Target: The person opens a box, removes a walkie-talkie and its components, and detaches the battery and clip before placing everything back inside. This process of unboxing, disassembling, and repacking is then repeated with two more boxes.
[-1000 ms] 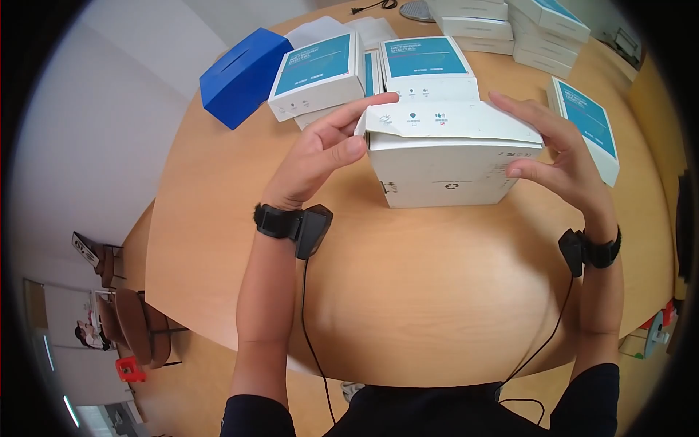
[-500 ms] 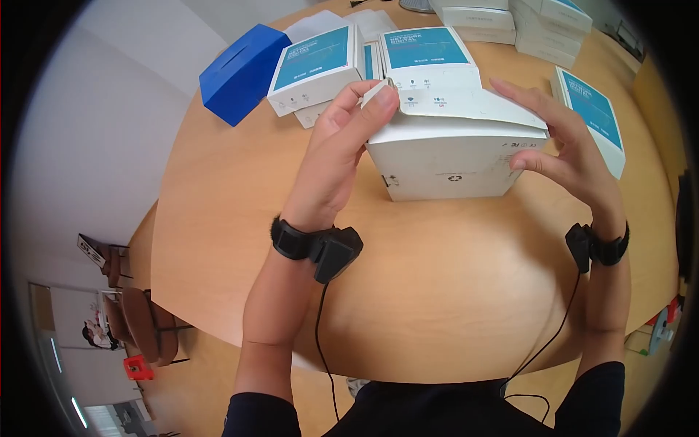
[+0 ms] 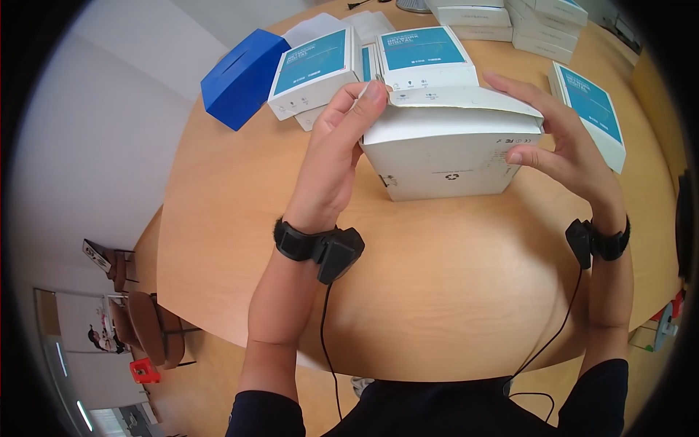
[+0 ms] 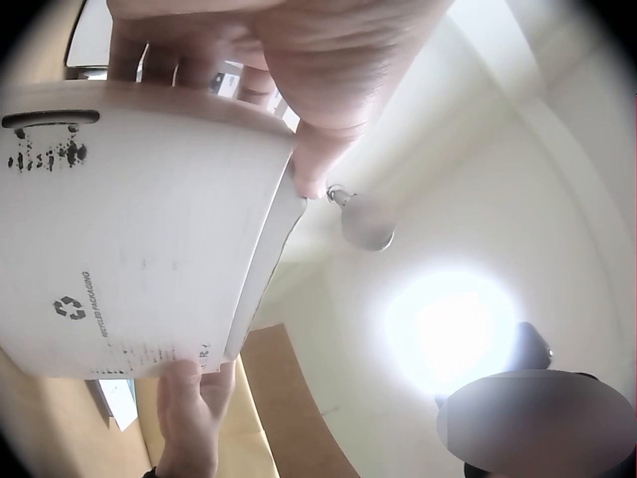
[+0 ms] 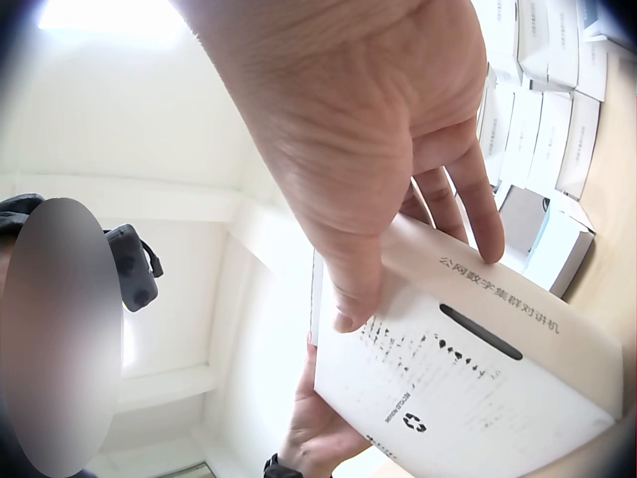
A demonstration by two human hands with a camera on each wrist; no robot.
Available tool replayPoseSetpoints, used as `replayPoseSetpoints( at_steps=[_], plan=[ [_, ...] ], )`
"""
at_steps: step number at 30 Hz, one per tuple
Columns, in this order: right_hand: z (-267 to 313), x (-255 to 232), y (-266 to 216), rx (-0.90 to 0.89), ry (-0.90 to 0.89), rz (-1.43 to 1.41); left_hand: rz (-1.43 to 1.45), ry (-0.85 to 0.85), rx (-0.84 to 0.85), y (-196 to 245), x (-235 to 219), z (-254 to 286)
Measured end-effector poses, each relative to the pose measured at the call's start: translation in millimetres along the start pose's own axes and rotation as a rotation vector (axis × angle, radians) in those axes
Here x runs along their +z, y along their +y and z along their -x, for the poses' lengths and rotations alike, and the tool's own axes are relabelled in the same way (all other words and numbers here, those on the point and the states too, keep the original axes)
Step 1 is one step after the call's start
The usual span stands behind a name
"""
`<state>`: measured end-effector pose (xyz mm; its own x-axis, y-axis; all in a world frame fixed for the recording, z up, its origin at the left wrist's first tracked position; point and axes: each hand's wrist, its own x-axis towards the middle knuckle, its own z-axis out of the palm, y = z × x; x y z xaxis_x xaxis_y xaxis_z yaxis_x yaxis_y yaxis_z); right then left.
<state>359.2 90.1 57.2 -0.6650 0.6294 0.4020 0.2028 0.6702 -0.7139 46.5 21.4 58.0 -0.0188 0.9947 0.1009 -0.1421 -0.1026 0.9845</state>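
A white box (image 3: 451, 164) with a recycling mark stands on the table, its lid flap (image 3: 466, 100) raised a little along the near edge. The left hand (image 3: 335, 146) pinches the flap's left corner between thumb and fingers. On the box's right side lies the right hand (image 3: 564, 142), thumb on the near face and fingers behind the side. In the left wrist view the left thumb presses at the flap's edge beside the box (image 4: 149, 229). The right wrist view shows the right thumb on the face of the box (image 5: 468, 388), fingers along its slotted side.
Behind the box lie blue-topped white boxes (image 3: 426, 51), with a blue box (image 3: 244, 76) at their left. Another blue-topped box (image 3: 591, 109) lies at the right. White boxes (image 3: 542, 33) are stacked at the back right of the table (image 3: 437, 291).
The left hand has moved from the box's left side up to the flap corner and now pinches it. The flap's near edge has risen. The right hand keeps its place on the box.
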Motion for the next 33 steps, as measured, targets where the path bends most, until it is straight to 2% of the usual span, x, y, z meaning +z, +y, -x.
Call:
replayPoseSetpoints(
  at_steps=[6,9,12,15,21,27,30,33],
  plan=[
    [0.5,0.3,-0.2,0.026,-0.008,0.0,0.012,-0.085,-0.011,1.5,-9.1,-0.8],
    [1.0,4.5,5.4,-0.052,0.049,0.015,0.038,-0.151,-0.019,-0.1,-17.9,-3.4],
    [2.1,2.8,4.4,-0.04,0.046,0.075,0.069,-0.202,-0.049,0.9,-27.7,-5.0],
    [2.4,3.7,5.6,-0.045,0.051,0.049,0.07,-0.213,-0.047,0.7,-31.1,-5.8],
    [2.0,0.4,1.5,0.01,-0.013,-0.009,0.04,-0.135,-0.013,-3.3,-23.4,-5.7],
    [2.6,1.4,1.3,0.033,-0.004,-0.048,0.005,-0.069,0.015,-7.6,-18.9,-5.3],
    [2.7,1.3,1.5,0.019,-0.002,-0.004,0.056,-0.082,0.006,-6.3,-19.4,-5.4],
    [3.4,1.2,2.1,0.023,-0.004,-0.018,0.081,-0.172,-0.015,-3.6,-29.6,-6.0]
  ],
)
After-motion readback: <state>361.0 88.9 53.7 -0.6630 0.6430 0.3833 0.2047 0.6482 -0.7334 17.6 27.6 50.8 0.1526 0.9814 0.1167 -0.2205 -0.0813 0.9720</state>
